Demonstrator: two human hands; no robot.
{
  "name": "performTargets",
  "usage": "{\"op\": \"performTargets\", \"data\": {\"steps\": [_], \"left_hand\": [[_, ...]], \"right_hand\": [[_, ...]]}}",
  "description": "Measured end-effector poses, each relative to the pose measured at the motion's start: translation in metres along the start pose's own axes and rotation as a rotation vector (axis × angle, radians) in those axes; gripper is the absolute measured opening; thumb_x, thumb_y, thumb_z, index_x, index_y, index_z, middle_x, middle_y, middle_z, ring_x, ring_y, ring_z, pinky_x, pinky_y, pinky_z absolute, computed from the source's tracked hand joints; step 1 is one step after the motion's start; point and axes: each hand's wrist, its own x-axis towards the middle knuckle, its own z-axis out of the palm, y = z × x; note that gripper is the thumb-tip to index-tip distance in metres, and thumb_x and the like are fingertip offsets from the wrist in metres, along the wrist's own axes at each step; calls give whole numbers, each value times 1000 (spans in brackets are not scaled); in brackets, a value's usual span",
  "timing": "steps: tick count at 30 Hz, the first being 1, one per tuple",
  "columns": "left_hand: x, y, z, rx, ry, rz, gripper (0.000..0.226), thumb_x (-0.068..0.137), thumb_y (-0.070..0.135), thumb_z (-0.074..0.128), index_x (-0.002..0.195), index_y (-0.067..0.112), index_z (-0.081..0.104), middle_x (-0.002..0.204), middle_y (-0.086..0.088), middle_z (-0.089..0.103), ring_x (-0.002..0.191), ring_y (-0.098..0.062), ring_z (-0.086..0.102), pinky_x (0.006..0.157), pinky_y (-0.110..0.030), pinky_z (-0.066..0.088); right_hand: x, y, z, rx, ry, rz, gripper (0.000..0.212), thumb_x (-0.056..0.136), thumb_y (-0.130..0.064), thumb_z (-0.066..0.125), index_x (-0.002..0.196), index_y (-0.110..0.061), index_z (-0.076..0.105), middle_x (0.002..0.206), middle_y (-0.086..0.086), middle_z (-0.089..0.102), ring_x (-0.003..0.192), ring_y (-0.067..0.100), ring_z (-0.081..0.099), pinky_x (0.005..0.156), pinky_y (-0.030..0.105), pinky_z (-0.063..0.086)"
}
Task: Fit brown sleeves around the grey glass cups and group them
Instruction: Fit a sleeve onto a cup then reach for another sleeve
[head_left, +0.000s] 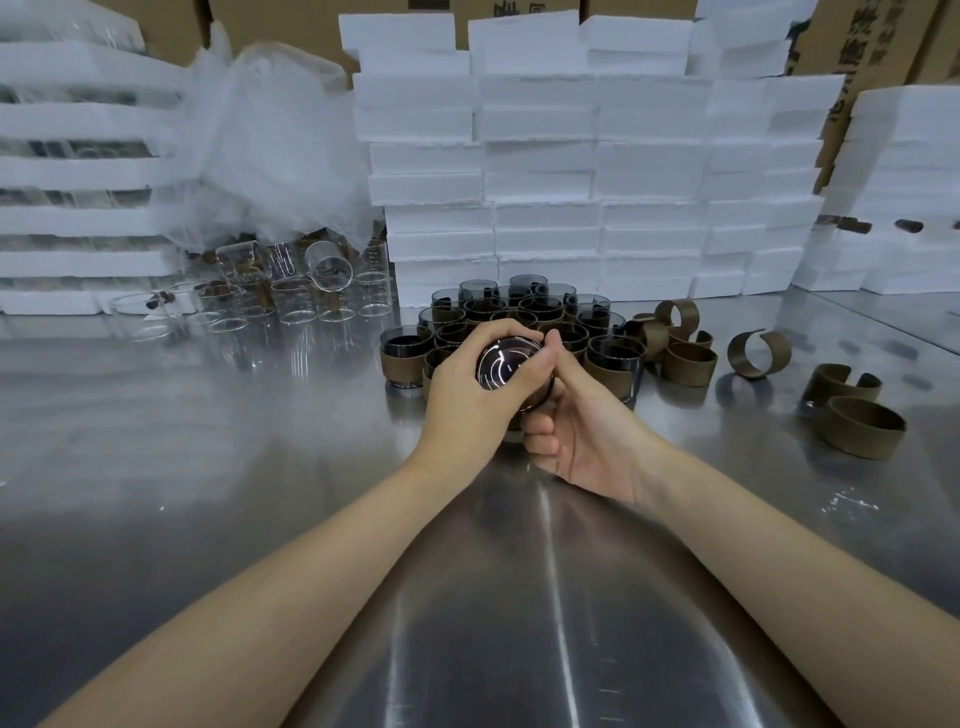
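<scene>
White foam blocks (545, 171) stacked behind a shiny steel table (208, 467), cardboard boxes (852, 47) beyond.

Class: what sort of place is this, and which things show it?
Probably a packing bench in a warehouse or factory: stacked white foam trays, cardboard cartons behind them, and batches of sleeved grey cups and loose brown sleeves on a steel table.

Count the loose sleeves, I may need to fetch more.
7 sleeves: four tangled beside the cups, one alone to their right, two nearest the right edge. The tangle may hide more.
</scene>
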Motion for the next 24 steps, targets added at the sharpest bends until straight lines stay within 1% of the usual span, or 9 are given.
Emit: {"op": "performTargets", "data": {"steps": [4, 6, 8, 9, 12, 16, 19, 22, 24], "left_hand": [[1, -2, 1, -16, 42, 18, 6, 93, 23, 65, 94, 27, 69, 92, 16, 71, 89, 2, 65, 78, -10, 45], [2, -1, 2, -16, 76, 16, 12, 96, 22, 59, 95, 28, 69, 93, 18, 72, 92, 3, 65, 81, -9, 45], [3, 0, 3, -15, 87, 11, 22, 101, 23, 52, 91, 29, 70, 92, 17, 73, 94, 1, 66, 84, -12, 46], [3, 1, 3, -24, 94, 0, 28, 103, 24, 48, 88, 29, 71, 91, 15, 73, 93, -2, 67, 84, -14, 47], [3, 0, 3, -98, 141, -67, 46, 106, 31, 36, 81, 27, 74, 88, 7, 75, 88, -8, 70, 79, -24, 53], [5, -3, 2, -153, 215, -139, 52, 107, 36, 25, 88, 18, 70, 101, -3, 76, 99, -20, 70, 94, -49, 53], [6, -4, -1, -119, 243, -100, 42, 107, 33, 26, 101, 16, 64, 116, -1, 70, 111, -18, 65, 103, -48, 47], [0, 0, 3, 68, 140, 81, 31, 107, 29, 30, 119, 25, 59, 132, 10, 60, 124, -6, 55, 109, -34, 42], [-5, 2, 7, 294, 17, 314, 34, 105, 22, 34, 131, 20, 55, 146, 0, 49, 138, -10, 42, 115, -28, 32]], "right_hand": [[-1, -1, 1, -26, -36, 9, 50, 62, -75, 63, 58, -25, 60, 50, -3, 44, 41, 10, 42, 41, 18, 36], [-1, 0, 0, -39, -64, 9, 51, 67, -76, 59, 65, -24, 64, 51, -3, 43, 41, 10, 41, 42, 18, 36], [0, 0, 0, -51, -92, -16, 51, 75, -74, 56, 85, -25, 68, 58, -3, 42, 43, 9, 40, 43, 19, 37], [0, 0, 0, -54, -105, -30, 50, 78, -73, 55, 93, -27, 68, 62, -2, 40, 43, 9, 39, 43, 19, 37], [1, 2, -1, -52, -120, -46, 51, 77, -71, 58, 98, -25, 63, 61, -3, 33, 43, 8, 35, 43, 20, 36], [-1, 4, 1, -133, -98, -176, 48, 82, -60, 59, 114, -24, 60, 45, -5, 33, 38, 12, 39, 43, 20, 32], [-2, 3, 7, -370, 62, -430, 48, 79, -36, 74, 112, -11, 50, 53, 1, 52, 47, 16, 53, 43, 22, 38], [0, 6, 9, -535, 248, -594, 53, 74, -25, 80, 112, -28, 43, 67, 0, 66, 54, 13, 62, 43, 23, 44], [3, 8, 3, -647, 406, -684, 44, 70, -26, 76, 98, -32, 42, 69, -12, 68, 51, 2, 59, 45, 18, 43]]}}
